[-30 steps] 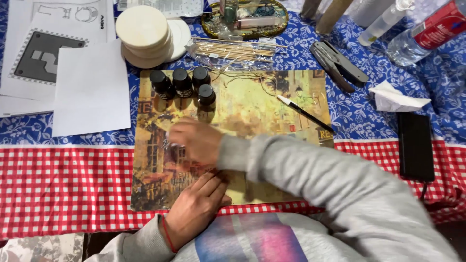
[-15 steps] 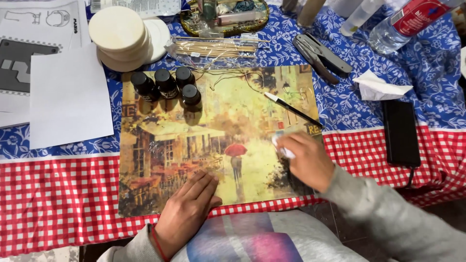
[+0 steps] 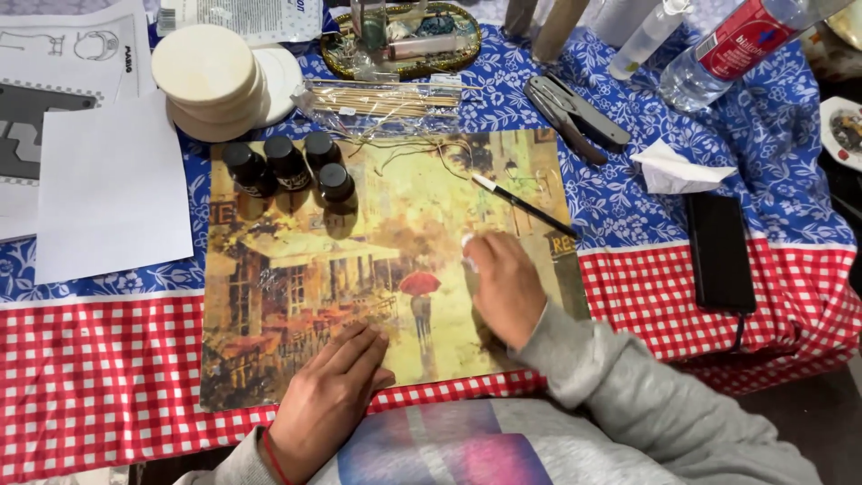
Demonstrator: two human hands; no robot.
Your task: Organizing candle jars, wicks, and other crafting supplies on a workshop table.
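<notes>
Surface: table under a blue floral and red checked cloth (image 3: 108, 359), head view.
Print: painted street-scene sheet (image 3: 296, 269) lies flat at frame centre.
Left hand (image 3: 328, 400): your fingers spread flat on the sheet's lower edge.
Right hand (image 3: 503, 283): curled around a small white wad (image 3: 468, 252), pressed on the sheet right of centre.
Nearby: four dark bottles (image 3: 287, 166) on the sheet's upper left corner; thin brush (image 3: 525, 207) across the upper right corner.

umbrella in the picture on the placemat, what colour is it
Red, in the head view: the umbrella sits between the left hand and right hand.

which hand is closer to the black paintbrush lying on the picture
Right. The right hand lies on the picture just below the paintbrush, slightly apart from it. The left hand lies flat at the picture's bottom edge, much farther from it.
</notes>
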